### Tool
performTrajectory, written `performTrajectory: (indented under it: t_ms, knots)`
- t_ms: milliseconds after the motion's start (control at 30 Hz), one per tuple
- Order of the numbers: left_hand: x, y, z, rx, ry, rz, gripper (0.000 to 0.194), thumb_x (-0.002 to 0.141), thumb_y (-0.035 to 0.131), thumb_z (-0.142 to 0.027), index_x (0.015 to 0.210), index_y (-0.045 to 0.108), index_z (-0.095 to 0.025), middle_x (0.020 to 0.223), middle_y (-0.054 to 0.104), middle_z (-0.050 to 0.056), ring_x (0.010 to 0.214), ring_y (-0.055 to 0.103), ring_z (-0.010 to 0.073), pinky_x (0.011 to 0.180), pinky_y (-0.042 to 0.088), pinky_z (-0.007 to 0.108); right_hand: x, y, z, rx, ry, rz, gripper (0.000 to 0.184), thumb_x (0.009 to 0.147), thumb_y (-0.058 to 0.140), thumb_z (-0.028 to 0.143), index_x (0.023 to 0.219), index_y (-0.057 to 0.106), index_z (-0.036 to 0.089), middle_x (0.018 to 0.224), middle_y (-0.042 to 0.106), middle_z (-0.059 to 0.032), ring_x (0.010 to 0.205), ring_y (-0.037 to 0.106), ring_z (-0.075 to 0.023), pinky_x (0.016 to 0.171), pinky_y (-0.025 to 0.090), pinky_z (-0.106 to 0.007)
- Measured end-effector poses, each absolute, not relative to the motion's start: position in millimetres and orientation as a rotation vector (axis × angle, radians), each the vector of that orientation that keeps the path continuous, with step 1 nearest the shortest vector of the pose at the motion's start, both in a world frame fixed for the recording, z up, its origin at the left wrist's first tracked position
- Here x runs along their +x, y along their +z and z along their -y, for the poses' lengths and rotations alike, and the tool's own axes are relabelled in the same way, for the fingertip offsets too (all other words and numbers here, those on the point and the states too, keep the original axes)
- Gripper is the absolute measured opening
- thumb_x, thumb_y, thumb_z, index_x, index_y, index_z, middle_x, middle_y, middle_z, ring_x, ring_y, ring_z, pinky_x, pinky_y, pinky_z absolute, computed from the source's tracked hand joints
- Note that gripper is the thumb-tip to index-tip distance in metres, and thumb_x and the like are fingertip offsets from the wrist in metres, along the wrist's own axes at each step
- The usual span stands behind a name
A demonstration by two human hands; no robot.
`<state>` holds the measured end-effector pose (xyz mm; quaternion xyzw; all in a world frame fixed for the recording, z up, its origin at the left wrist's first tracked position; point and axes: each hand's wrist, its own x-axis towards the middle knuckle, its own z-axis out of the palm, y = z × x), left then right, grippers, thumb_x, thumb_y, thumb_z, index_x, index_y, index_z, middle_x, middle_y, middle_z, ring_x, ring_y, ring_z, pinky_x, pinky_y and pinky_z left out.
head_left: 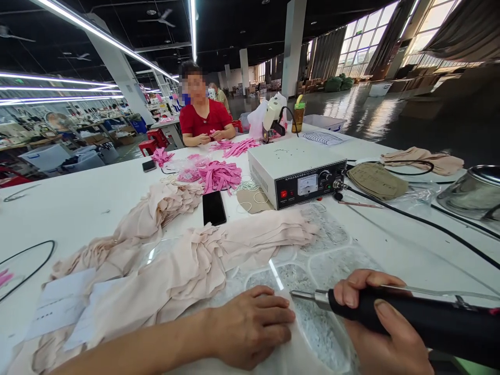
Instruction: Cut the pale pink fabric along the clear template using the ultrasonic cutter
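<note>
My right hand [380, 328] is wrapped round a black handheld tool [422, 320] with a metal tip [307, 296] pointing left. My left hand [252, 325] lies flat, fingers stretched out, pressing a pale beige fabric piece [281, 354] onto a scratched clear work plate [328, 260]. The tip ends just right of my left fingertips. Piles of beige fabric pieces [187, 260] spread to the left of my hands. A white control box [297, 174] with a dial stands behind, and a black cable [410, 216] runs from it to the right.
A black phone [213, 207] lies beside the beige piles. Pink fabric strips [219, 174] sit further back. A person in a red shirt [203, 120] works at the far side of the white table [78, 198]. A metal bowl [474, 190] is at right.
</note>
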<state>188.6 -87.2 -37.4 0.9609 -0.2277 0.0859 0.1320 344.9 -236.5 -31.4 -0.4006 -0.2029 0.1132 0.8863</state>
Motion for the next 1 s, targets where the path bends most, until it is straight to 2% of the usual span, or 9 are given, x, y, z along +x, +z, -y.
performTrajectory:
  t_ms: [100,300,567,1000]
  knots:
    - [188.7,-37.6,87.1,2.790,0.252,0.667,0.016,0.089,0.047,-0.016,0.103,0.055,-0.015,0.124,0.063,0.007,0.122,0.052,0.0206,0.108,0.032,0.034,343.8,-33.3,234.6,-0.836,0.247,0.455,0.006,0.074,0.062,0.025,0.078,0.061,0.021,0.068,0.054,0.0004,0.047,0.050,-0.0108,0.044,0.047,-0.028]
    - [187.2,-37.3,86.6,2.798,0.234,0.676,0.019,0.087,0.051,-0.019,0.105,0.056,-0.015,0.126,0.061,0.007,0.131,0.044,0.0282,0.111,0.031,0.038,341.3,-33.5,232.6,-0.845,0.221,0.465,0.005,0.076,0.063,0.026,0.079,0.061,0.023,0.070,0.054,0.0007,0.048,0.050,-0.0111,0.047,0.047,-0.029]
    - [187.5,-34.5,87.1,2.806,0.186,0.678,0.018,0.089,0.050,-0.021,0.106,0.056,-0.017,0.124,0.062,0.006,0.128,0.047,0.0251,0.112,0.028,0.038,341.6,-33.4,233.4,-0.860,0.216,0.470,0.006,0.077,0.063,0.027,0.079,0.060,0.023,0.070,0.054,0.0006,0.048,0.049,-0.0108,0.048,0.046,-0.029]
    - [188.1,-34.9,88.0,2.817,0.149,0.672,0.025,0.087,0.053,-0.021,0.112,0.054,-0.018,0.122,0.061,0.006,0.127,0.047,0.0268,0.111,0.029,0.039,342.6,-30.7,234.6,-0.844,0.232,0.442,0.004,0.074,0.060,0.025,0.077,0.061,0.022,0.068,0.053,0.0005,0.046,0.049,-0.0109,0.044,0.046,-0.028]
